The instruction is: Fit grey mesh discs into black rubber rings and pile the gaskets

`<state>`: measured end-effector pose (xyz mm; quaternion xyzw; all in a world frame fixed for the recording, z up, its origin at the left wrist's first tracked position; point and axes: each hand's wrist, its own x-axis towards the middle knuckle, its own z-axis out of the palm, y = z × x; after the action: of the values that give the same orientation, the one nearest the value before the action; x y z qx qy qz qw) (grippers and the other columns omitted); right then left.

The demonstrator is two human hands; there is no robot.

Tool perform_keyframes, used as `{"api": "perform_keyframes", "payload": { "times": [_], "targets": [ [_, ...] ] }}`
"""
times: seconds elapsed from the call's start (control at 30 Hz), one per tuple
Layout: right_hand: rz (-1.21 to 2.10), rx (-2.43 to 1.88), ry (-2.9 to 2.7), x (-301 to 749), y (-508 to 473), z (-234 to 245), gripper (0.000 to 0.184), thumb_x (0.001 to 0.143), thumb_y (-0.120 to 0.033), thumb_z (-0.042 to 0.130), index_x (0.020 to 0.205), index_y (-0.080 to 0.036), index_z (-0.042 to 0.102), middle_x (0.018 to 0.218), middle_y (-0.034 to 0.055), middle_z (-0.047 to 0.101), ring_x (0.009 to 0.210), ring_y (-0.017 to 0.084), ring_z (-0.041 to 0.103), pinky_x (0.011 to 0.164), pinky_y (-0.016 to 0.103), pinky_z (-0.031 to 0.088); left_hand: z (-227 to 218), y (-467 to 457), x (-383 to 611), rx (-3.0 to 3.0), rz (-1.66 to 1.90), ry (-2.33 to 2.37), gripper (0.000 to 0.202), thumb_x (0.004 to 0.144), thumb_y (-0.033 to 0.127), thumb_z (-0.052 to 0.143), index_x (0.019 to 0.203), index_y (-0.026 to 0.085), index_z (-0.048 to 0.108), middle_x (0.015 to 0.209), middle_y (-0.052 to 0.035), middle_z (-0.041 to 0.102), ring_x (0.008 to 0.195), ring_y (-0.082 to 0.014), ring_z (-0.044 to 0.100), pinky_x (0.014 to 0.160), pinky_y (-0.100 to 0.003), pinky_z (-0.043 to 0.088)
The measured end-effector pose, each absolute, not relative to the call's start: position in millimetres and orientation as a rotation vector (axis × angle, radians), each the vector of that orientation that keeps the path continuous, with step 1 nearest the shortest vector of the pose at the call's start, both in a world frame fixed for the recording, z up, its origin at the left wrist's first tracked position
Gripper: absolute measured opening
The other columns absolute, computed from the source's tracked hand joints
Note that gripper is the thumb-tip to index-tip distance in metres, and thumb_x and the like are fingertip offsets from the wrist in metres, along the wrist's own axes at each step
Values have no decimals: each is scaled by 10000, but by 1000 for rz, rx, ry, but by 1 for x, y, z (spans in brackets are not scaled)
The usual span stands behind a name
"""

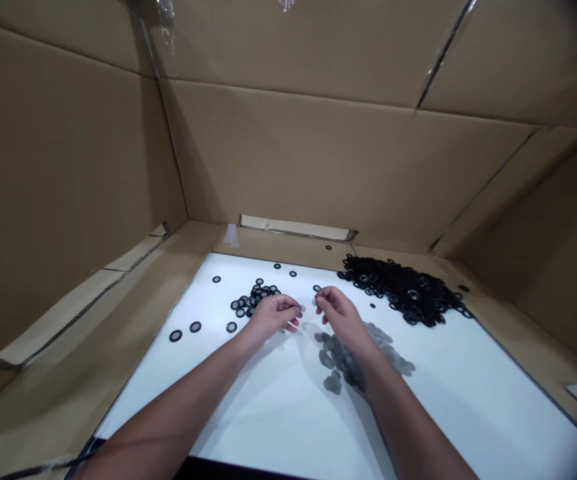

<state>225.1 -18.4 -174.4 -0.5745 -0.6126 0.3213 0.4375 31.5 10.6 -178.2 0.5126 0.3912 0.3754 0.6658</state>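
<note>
My left hand (277,313) hovers over the white board with thumb and fingers pinched, a small grey disc (303,309) at the tips. Facing it, my right hand (338,312) is also pinched, and a black ring (317,289) shows right at its fingertips. A gap separates the two hands. Under my right wrist lies a loose heap of grey translucent discs (335,357), partly hidden by the forearm. Just beyond my left hand is a cluster of black rings with grey centres (245,302).
A large pile of black rings (408,290) covers the board's far right corner. Single ringed discs (175,336) lie scattered at the left of the white board (258,413). Cardboard walls (293,153) rise at the back and sides. A cable (43,469) runs at lower left.
</note>
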Motion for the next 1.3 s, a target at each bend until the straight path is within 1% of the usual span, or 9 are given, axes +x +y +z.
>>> {"api": "perform_keyframes", "payload": {
  "times": [0.2, 0.3, 0.43, 0.6, 0.83, 0.97, 1.1, 1.17, 1.3],
  "targets": [
    [721, -1616, -1685, 269, -24, -162, 121, 761, -305, 701, 674, -230, 664, 654, 7, 646, 568, 166, 517, 530, 279, 367, -176, 8, 31, 1177, 841, 866, 257, 698, 326, 839, 776, 133, 690, 753, -55, 704, 632, -139, 661, 586, -260, 584],
    [631, -1640, -1663, 269, -26, -157, 156, 813, -343, 675, 706, -230, 667, 684, 26, 644, 587, 172, 493, 533, 286, 339, -175, 7, 31, 1184, 836, 866, 253, 706, 327, 839, 787, 134, 697, 764, -55, 708, 640, -141, 668, 602, -268, 590],
    [678, -1538, -1695, 240, -28, -153, 236, 929, -429, 560, 891, -240, 697, 753, 18, 661, 670, 188, 561, 581, 288, 413, -175, 7, 31, 1191, 846, 879, 238, 718, 313, 837, 794, 135, 697, 758, -53, 713, 634, -138, 671, 599, -256, 580],
    [765, -1432, -1707, 210, -30, -160, 149, 873, -374, 642, 848, -234, 684, 753, 8, 681, 704, 191, 610, 592, 280, 445, -176, 8, 31, 1191, 843, 860, 269, 723, 333, 845, 820, 128, 700, 682, -36, 697, 636, -153, 690, 626, -266, 580],
    [866, -1369, -1542, 213, -25, -168, 215, 896, -416, 595, 867, -215, 664, 762, 27, 682, 687, 188, 630, 561, 281, 493, -177, 9, 30, 1162, 832, 810, 417, 806, 452, 772, 1042, 138, 631, 928, -110, 773, 700, -175, 753, 672, -295, 601],
    [948, -1335, -1511, 209, -25, -168, 204, 840, -413, 669, 842, -210, 677, 776, 30, 689, 688, 185, 621, 548, 279, 505, -181, 11, 31, 1191, 841, 832, 396, 855, 539, 689, 894, 173, 546, 786, -69, 762, 582, -167, 730, 535, -247, 556],
    [991, -1336, -1490, 201, -29, -166, 228, 792, -430, 723, 779, -211, 661, 668, -3, 617, 627, 168, 573, 493, 257, 464, -184, 11, 31, 1262, 832, 830, 406, 840, 551, 696, 778, 185, 533, 496, 34, 620, 369, -100, 560, 386, -166, 382],
    [1002, -1343, -1483, 198, -29, -166, 239, 776, -428, 734, 739, -208, 649, 636, -12, 600, 582, 152, 538, 472, 250, 437, -183, 11, 31, 1279, 838, 811, 410, 826, 552, 710, 761, 180, 548, 491, 46, 589, 373, -83, 524, 389, -167, 373],
    [979, -1362, -1449, 198, -28, -169, 215, 770, -401, 731, 739, -205, 648, 663, 6, 639, 601, 159, 544, 476, 255, 431, -179, 9, 29, 1266, 826, 743, 460, 826, 625, 671, 827, 181, 550, 671, -12, 666, 553, -134, 644, 496, -227, 503]
  ]
}}
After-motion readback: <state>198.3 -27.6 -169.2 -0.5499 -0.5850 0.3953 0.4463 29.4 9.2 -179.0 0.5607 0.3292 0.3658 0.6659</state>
